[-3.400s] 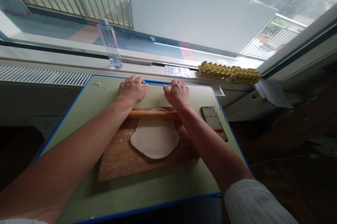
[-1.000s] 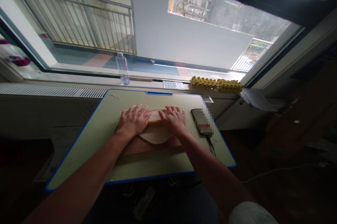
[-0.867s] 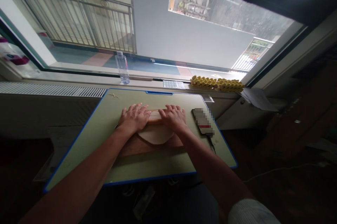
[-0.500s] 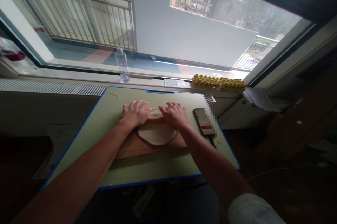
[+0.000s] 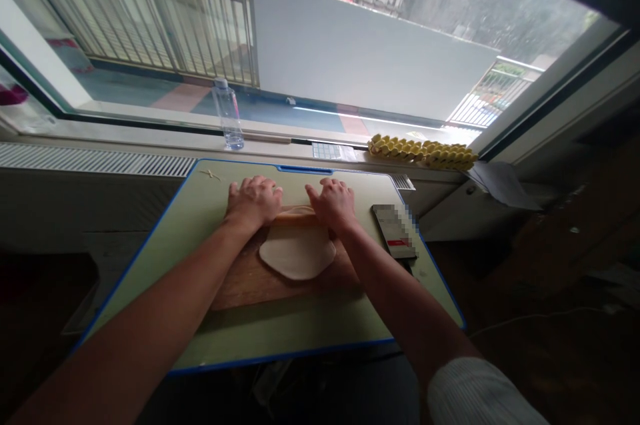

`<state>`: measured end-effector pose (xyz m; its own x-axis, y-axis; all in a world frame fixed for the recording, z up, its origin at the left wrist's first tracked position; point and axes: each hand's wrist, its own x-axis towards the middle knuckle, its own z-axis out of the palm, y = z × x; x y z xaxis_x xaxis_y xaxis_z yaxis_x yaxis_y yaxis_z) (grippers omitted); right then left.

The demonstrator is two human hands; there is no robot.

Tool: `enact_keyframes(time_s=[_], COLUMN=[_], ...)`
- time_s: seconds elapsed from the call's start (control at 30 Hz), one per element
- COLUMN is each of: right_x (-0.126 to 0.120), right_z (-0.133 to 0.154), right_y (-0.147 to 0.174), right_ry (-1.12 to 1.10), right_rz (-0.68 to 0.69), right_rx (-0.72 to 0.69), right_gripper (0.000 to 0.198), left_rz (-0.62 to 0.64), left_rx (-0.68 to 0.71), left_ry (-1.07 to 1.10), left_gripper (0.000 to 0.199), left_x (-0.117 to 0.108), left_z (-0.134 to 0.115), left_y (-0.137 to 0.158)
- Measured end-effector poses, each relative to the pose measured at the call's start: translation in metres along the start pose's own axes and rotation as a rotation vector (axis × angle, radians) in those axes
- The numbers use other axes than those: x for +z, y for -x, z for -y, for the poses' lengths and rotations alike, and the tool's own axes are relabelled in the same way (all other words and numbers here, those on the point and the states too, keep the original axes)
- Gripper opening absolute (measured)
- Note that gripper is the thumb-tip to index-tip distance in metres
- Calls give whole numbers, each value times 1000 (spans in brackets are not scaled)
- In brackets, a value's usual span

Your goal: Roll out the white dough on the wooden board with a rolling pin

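A flat round of pale dough (image 5: 297,255) lies on a brown wooden board (image 5: 245,286). Across its far part rests a wooden rolling pin (image 5: 295,218), with a strip of dough showing beyond it. My left hand (image 5: 254,201) bears down on the pin's left end, knuckles up and fingers bent over it. At the other end my right hand (image 5: 334,202) does the same, its thumb pointing inward. Both palms hide the ends of the pin.
The board sits on a blue-edged green table (image 5: 185,245). To the right lies a phone (image 5: 394,232) with a cable. Yellow egg trays (image 5: 423,150) and a clear bottle (image 5: 229,115) stand on the windowsill. Small dough scraps (image 5: 210,174) lie at the far left corner.
My hands have moved slightly away from me, and the fingers are more bent than before. More of the dough's near part shows. The view has shifted a little.
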<state>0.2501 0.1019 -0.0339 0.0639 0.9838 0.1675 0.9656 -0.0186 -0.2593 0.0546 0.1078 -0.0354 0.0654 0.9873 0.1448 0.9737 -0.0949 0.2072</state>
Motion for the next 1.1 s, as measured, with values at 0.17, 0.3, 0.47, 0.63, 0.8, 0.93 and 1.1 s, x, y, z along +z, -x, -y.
enact_keyframes(time_s=[0.17, 0.3, 0.47, 0.63, 0.8, 0.93, 1.1], right_x=[4, 5, 5, 6, 6, 7, 7], right_z=[0, 1, 3, 3, 2, 2, 1], right_y=[-13, -24, -34, -40, -45, -49, -47], right_ry=[20, 40, 58, 62, 51, 26, 24], right_rz=[0, 4, -7, 6, 27, 36, 44], right_rx=[15, 20, 9, 12, 25, 41, 50], right_gripper=[58, 55, 53, 54, 55, 57, 57], left_rz=[25, 26, 10, -17, -37, -34, -39], left_rx=[-19, -36, -36, -32, -40, -45, -34], left_ry=[-23, -36, -63, -86, -70, -54, -49], left_gripper=[54, 54, 54, 52, 51, 51, 52], left_x=[0, 1, 2, 3, 3, 3, 3], left_z=[0, 0, -1, -1, -1, -1, -1], left_y=[-11, -20, -28, -33, -36, -37, -35])
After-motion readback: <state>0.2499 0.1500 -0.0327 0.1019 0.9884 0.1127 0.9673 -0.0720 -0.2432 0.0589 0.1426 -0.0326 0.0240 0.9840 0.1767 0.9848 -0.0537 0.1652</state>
